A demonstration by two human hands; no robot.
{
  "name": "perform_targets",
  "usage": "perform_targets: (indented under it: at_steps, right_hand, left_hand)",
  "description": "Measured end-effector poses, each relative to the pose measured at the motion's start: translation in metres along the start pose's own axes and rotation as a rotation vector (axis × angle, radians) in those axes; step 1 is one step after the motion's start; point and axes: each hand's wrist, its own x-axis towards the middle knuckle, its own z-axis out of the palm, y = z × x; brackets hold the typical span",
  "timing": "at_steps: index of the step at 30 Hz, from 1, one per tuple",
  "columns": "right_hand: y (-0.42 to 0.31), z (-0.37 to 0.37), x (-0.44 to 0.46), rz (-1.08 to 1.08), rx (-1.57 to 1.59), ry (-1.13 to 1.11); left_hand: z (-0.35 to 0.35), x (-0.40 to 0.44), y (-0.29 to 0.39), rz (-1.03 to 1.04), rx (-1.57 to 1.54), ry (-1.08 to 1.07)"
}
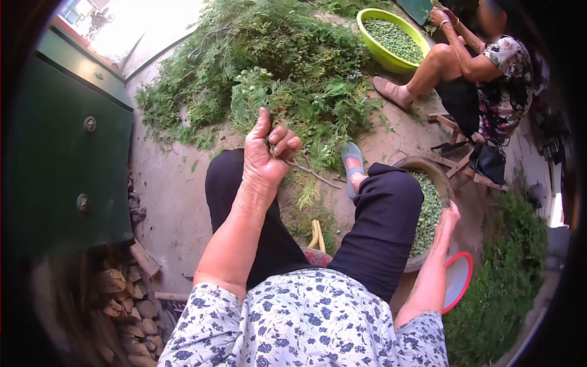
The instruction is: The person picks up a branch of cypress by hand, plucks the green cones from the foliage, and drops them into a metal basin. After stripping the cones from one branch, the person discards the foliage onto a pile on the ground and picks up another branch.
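My left hand [269, 150] is raised in front of my knees, its fingers curled round a leafy evergreen sprig [252, 92]. Green foliage rises beyond the thumb, and a thin bare stem sticks out below the fingers to the right. On my right side, beside my knee, stands a round basin [408, 268] holding many small green seed cones [430, 211]. My right hand [448, 218] is at the basin's right rim, with its fingers bent over the edge; part of the fingers is hard to see.
Cut evergreen branches [293, 43] are heaped ahead. A co-worker [504, 79] sits on a wooden stool at right, near a yellow-green basin [394, 66] of cones. A red-rimmed bowl [460, 281] lies beside more greenery [501, 275]. Firewood [131, 312] and a green cabinet [73, 159] stand left.
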Motion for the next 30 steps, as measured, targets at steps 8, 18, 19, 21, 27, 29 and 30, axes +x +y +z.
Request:
perform_targets:
  at_steps: [8,18,19,21,27,29,30]
  right_hand:
    - [-0.007,-0.014,-0.027,0.008,-0.199,0.279]
    - [-0.012,-0.010,-0.012,-0.083,0.117,0.284]
    - [-0.041,-0.007,-0.034,-0.010,0.065,0.255]
    - [-0.043,-0.010,-0.037,0.071,-0.123,0.238]
    - [0.107,-0.055,0.076,0.128,-0.521,0.265]
    - [0.092,-0.068,0.052,0.249,-0.473,0.310]
    - [0.042,-0.054,0.023,0.061,-0.477,0.240]
  left_hand:
    - [-0.018,-0.050,-0.023,-0.082,0.253,0.060]
    - [-0.030,-0.068,-0.035,-0.106,0.512,0.088]
    - [-0.032,-0.067,-0.034,-0.114,0.508,0.091]
    - [-0.037,-0.067,-0.032,-0.134,0.542,0.083]
    - [-0.035,-0.070,-0.022,-0.114,0.579,0.107]
    - [-0.040,-0.069,-0.020,-0.116,0.562,0.063]
    - [-0.043,-0.068,-0.019,-0.116,0.550,0.022]
